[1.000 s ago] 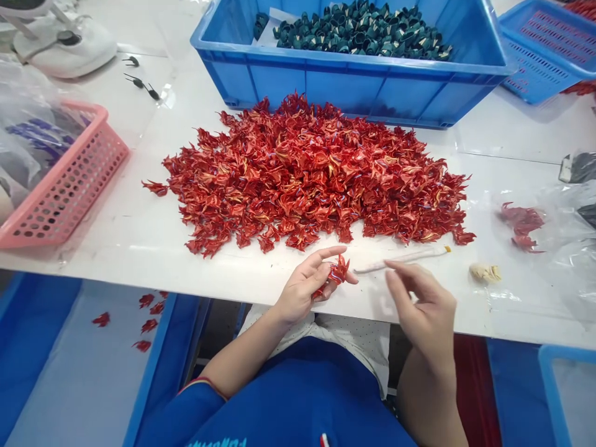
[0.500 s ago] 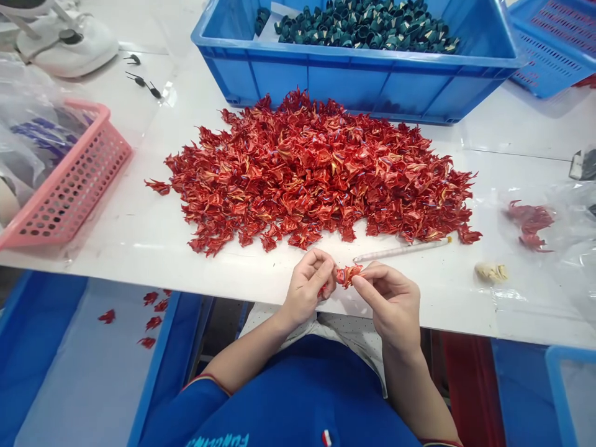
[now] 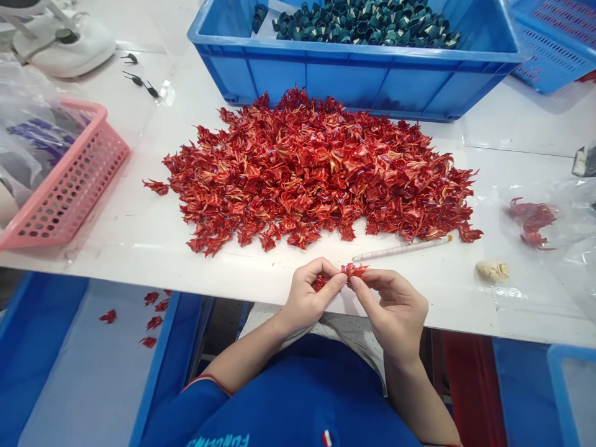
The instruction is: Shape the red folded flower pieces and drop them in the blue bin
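Between my two hands is a small red spiky-edged piece [image 3: 354, 271], pinched at both ends above the table's front edge. My left hand [image 3: 313, 292] is closed, thumb and forefinger on the piece's left end; more red shows inside its curled fingers. My right hand [image 3: 393, 304] is closed too, its thumb and fingertips on the right end. Just beyond the hands lies a large heap of similar red pieces [image 3: 316, 174], some with yellow or violet streaks. A pale, slim pen-like stick [image 3: 400, 250] rests between the heap and my right hand.
Behind the heap stands a blue crate [image 3: 344, 77] holding dark green curled pieces [image 3: 367, 25]. A pink basket [image 3: 69, 180] is at left. Below it, a blue bin [image 3: 93, 347] contains several red pieces. A cream-coloured bundle [image 3: 492, 270] and plastic bags lie at right.
My left thumb and forefinger have shifted right along the red piece, and the fingertips of both hands are now closer together. The piece has turned slightly.
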`<state>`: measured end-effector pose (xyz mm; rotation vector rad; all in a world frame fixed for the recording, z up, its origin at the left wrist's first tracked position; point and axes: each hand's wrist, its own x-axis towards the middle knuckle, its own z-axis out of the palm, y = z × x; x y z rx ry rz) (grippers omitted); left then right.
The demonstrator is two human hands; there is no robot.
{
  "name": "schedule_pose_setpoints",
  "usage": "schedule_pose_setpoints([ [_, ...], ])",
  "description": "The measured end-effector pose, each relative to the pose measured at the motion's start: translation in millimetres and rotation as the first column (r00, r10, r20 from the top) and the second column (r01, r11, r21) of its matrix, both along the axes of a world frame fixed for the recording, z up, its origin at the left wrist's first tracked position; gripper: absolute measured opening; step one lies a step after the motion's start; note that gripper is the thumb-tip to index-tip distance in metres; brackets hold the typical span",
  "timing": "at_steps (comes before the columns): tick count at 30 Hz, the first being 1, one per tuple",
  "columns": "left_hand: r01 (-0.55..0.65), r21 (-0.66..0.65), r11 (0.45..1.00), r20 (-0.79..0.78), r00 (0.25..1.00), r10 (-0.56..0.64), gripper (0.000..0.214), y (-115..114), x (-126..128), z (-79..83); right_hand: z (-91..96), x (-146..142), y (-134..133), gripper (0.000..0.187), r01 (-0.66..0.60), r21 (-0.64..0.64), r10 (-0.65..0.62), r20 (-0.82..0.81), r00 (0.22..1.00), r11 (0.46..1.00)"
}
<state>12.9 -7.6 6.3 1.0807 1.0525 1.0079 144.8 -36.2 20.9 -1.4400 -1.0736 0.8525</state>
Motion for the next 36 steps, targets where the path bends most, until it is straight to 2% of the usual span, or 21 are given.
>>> schedule_pose_setpoints([
  [3, 0.004, 0.029, 1.0, -0.009, 1.0, -0.004, 0.03, -0.9, 0.7, -0.3, -0.9, -1.1, -0.9, 0.005, 0.007, 0.002, -0.007, -0.028, 1.0, 1.0],
  [7, -0.003, 0.076, 0.997, -0.054, 0.998, 0.007, 0.023, -1.2, 1.9, 0.6, -1.4, 0.8, -0.5, 0.009, -0.012, 0.072, 0.013, -0.019, 1.0, 0.997],
  [9, 0.004, 0.088, 0.996, -0.088, 0.996, 0.004, 0.021, -1.2, 1.9, 0.9, -1.1, 8.9, 2.5, 0.01, 0.039, 0.146, -0.047, 0.053, 0.997, 0.988],
  [10, 0.006, 0.09, 0.996, -0.102, 0.995, 0.003, 0.021, -1.1, 1.7, 0.9, -0.3, 16.2, 5.5, 0.01, 0.099, 0.202, -0.122, 0.106, 0.987, 0.974],
  [12, 0.001, 0.085, 0.996, -0.126, 0.992, 0.01, 0.022, -0.5, 1.4, 0.8, 3.6, 38.4, 15.0, 0.009, 0.266, 0.328, -0.346, 0.215, 0.913, 0.907],
  [15, -0.023, 0.086, 0.996, -0.145, 0.989, 0.035, 0.019, 0.7, 1.5, 0.7, 15.9, 88.1, 35.9, 0.015, 0.499, 0.46, -0.664, 0.34, 0.666, 0.735],
  [16, -0.03, 0.09, 0.995, -0.146, 0.988, 0.043, 0.017, 1.1, 1.7, 0.8, 20.8, 107.1, 43.3, 0.017, 0.554, 0.491, -0.737, 0.368, 0.567, 0.672],
  [18, -0.04, 0.104, 0.994, -0.145, 0.988, 0.055, 0.014, 1.6, 2.1, 0.8, 30.0, 144.0, 56.8, 0.016, 0.621, 0.513, -0.805, 0.405, 0.434, 0.593],
  [19, -0.042, 0.11, 0.993, -0.145, 0.988, 0.057, 0.014, 1.8, 2.1, 0.7, 33.7, 160.4, 62.3, 0.014, 0.635, 0.514, -0.816, 0.4, 0.417, 0.577],
  [21, -0.032, 0.124, 0.992, -0.149, 0.988, 0.051, 0.014, 2.0, 2.0, 0.6, 38.6, 186.6, 70.2, 0.013, 0.651, 0.495, -0.817, 0.379, 0.435, 0.576],
  [24, -0.001, 0.146, 0.989, -0.165, 0.986, 0.025, 0.014, 2.2, 1.3, 0.5, 40.4, 210.5, 76.6, 0.012, 0.681, 0.483, -0.831, 0.397, 0.39, 0.55],
  [26, 0.014, 0.156, 0.988, -0.177, 0.984, 0.014, 0.014, 2.3, 1.0, 0.6, 38.8, 220.8, 79.5, 0.016, 0.698, 0.418, -0.797, 0.465, 0.386, 0.582],
  [30, 0.029, 0.178, 0.984, -0.182, 0.983, 0.004, 0.013, 2.7, 0.4, 1.1, 34.5, 235.5, 81.8, 0.025, 0.669, 0.201, -0.638, 0.579, 0.508, 0.716],
  [34, 0.046, 0.195, 0.98, -0.188, 0.982, -0.009, 0.01, 3.4, -0.2, 2.2, 38.4, 236.3, 72.1, 0.023, 0.609, 0.112, -0.523, 0.647, 0.555, 0.785],
  [36, 0.053, 0.194, 0.98, -0.191, 0.982, -0.015, 0.01, 3.6, -0.3, 3.0, 42.2, 233.0, 65.9, 0.023, 0.565, 0.029, -0.411, 0.717, 0.563, 0.825],
])
